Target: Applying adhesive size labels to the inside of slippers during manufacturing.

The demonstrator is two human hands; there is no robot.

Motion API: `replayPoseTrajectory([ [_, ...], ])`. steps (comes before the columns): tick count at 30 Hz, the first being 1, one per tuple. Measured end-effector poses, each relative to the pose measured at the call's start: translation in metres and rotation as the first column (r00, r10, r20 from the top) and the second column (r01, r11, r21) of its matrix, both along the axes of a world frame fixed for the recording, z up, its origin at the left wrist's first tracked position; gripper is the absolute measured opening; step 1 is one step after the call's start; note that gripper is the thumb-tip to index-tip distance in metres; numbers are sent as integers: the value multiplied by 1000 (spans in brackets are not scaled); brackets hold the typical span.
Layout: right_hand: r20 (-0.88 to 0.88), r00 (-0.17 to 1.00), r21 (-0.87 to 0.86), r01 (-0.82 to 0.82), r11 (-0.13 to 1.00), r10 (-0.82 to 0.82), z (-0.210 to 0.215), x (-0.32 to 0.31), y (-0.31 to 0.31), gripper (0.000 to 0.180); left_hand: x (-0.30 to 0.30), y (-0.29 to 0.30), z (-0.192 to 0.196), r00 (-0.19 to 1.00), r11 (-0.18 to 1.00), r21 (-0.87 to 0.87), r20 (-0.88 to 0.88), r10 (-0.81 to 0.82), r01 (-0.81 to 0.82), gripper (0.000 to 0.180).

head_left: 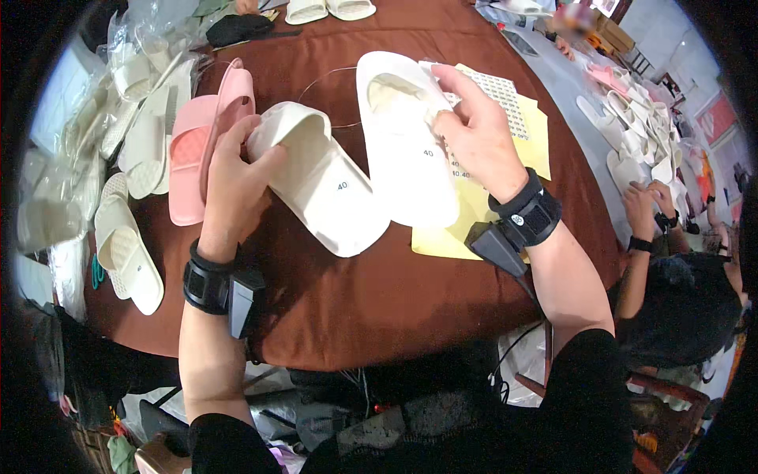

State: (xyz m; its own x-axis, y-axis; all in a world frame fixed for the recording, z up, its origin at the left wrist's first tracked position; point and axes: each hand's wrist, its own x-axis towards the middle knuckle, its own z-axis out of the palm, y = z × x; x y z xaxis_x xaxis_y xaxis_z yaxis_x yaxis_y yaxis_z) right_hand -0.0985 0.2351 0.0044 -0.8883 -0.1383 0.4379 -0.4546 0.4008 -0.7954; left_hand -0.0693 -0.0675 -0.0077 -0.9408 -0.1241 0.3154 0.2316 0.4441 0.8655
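Observation:
Two white slide slippers lie toes-away in front of me, their heels touching or slightly overlapping. My left hand (241, 170) grips the left white slipper (339, 209) by its strap, thumb on top at the opening. The strap of the right white slipper (407, 174) is pinched at its outer side by my right hand (478, 130). Each insole carries a small dark printed mark. Partly under the right slipper and hand are yellow-backed sheets of small labels (534, 138). A pair of pink slippers (192, 154) stands just beyond my left fingers.
Clear-bagged white slippers (146, 146) crowd the table's left side, with unbagged white slippers (130, 257) nearer me. A black cloth item (237, 30) lies at the back left. To the right, a co-worker's hands (643, 201) are beside a grey table piled with slippers (639, 130).

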Motion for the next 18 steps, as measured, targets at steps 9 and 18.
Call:
replayPoseTrajectory([
  [9, 264, 942, -22, -208, 978, 206, -1, 27, -26, 61, -4, -3, -8, 996, 993, -104, -67, 50, -57, 57],
  [18, 182, 915, -259, -307, 916, 359, 0, 23, -26, 49, 4, 6, 0, 999, 962, 272, 36, 13, -22, 59],
])
